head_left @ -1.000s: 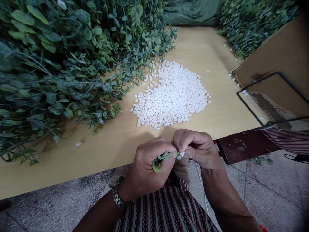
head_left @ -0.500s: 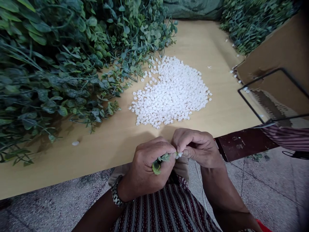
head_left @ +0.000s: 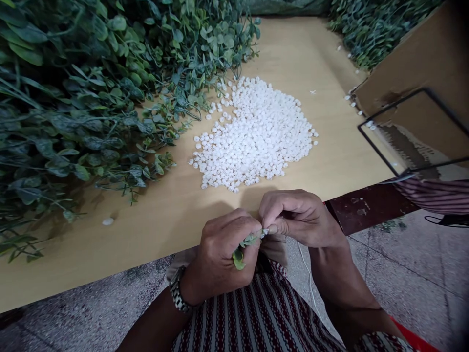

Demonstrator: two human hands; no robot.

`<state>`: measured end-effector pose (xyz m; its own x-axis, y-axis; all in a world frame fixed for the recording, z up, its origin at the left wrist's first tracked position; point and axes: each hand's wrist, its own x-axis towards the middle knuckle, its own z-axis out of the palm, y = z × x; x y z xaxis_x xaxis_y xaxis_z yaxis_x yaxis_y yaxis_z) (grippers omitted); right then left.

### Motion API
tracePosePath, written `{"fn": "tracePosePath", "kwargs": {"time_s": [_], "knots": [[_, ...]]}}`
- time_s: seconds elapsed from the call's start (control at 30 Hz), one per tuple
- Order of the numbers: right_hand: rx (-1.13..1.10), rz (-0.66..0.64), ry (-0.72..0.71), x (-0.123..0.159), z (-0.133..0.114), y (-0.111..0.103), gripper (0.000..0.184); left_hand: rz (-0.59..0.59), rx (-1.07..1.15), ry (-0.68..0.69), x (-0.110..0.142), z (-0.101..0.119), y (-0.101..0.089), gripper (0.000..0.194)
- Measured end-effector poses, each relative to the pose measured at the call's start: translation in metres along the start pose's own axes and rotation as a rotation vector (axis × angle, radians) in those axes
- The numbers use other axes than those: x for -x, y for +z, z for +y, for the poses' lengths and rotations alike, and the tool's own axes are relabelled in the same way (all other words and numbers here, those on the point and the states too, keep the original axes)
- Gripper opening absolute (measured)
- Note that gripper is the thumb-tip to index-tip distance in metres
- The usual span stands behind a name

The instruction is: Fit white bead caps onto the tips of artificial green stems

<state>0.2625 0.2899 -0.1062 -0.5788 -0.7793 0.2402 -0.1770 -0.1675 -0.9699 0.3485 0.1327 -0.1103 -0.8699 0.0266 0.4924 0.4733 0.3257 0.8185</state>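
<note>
My left hand is closed round an artificial leaf sprig, whose green leaves poke out between the fingers. At the tip of that hand a small white plastic piece shows. My right hand pinches there with thumb and forefinger, the fingertips of both hands almost touching. Fingers partly hide the white piece, so how it sits on the stem is unclear. Just beyond the hands lies a spread heap of small white plastic pieces on the table.
Artificial greenery is piled along the left, with another bunch at the far right. On the right are a torn cardboard piece and a black wire frame. One loose white disc lies near the left front.
The view has shifted slightly, so the table things sit a little higher and further left. Both hands stay together at the sprig's end, with the right fingertips slightly closer to the left.
</note>
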Motion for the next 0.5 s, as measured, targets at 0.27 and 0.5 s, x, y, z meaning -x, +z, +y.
{"fn": "tracePosePath", "kwargs": {"time_s": [0.27,0.5], "knots": [[0.094,-0.057,0.04,-0.002,-0.007,-0.005,0.006,0.003,-0.052,0.041,-0.001,-0.001,0.002,0.015],[0.253,-0.108,0.055,-0.002,-0.014,-0.008,0.007,-0.014,-0.089,0.049,0.0,-0.001,0.004,0.016]]}}
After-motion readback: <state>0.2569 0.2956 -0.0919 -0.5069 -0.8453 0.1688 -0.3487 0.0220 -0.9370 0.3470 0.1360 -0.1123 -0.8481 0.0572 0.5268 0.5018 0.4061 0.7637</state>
